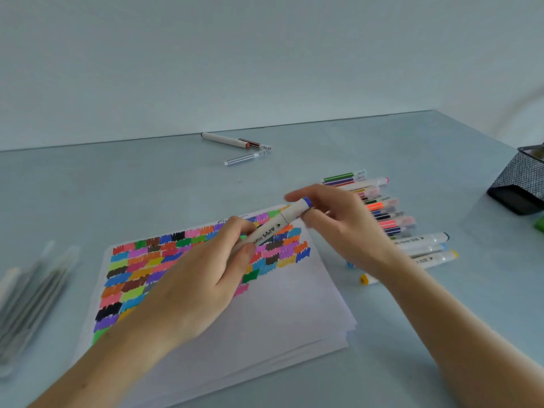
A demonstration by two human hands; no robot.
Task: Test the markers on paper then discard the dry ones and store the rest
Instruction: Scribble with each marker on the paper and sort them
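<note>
Both busy over the paper stack (265,313): left hand (203,278) reaching in from the near-left corner of the stack, palm down, grip curled round the lower barrel of a white marker (276,225), thumb pressed along its near side. Right hand (344,225) coming in from the near-right, wrist bent, grip pinching the marker's upper end just by the blue cap tip (307,201), index finger stretched over the top. Marker held slanted above the far-right corner of the stack, clear of the sheet, black print running along its barrel but too blurred to read in full.

Top sheet filled across its far half with rows of coloured scribble patches; part of those rows hidden under the left hand and forearm. Right of the stack, a row of coloured pens (379,207) lying side by side on the bench (147,184), their near ends covered by the right hand. Nearer along that same side, several thick white markers (426,248) with coloured ends, partly behind the right wrist, one yellow-ended piece poking out beneath the forearm. Beyond the stack, near the bench's far edge, three loose pens (238,145) lying close together. Far right of the stack, a dark mesh holder (521,184) tipped on its side, cut off by the frame edge. Left of the stack, a smeared bundle of clear packaging (32,301), contents impossible to make out.
</note>
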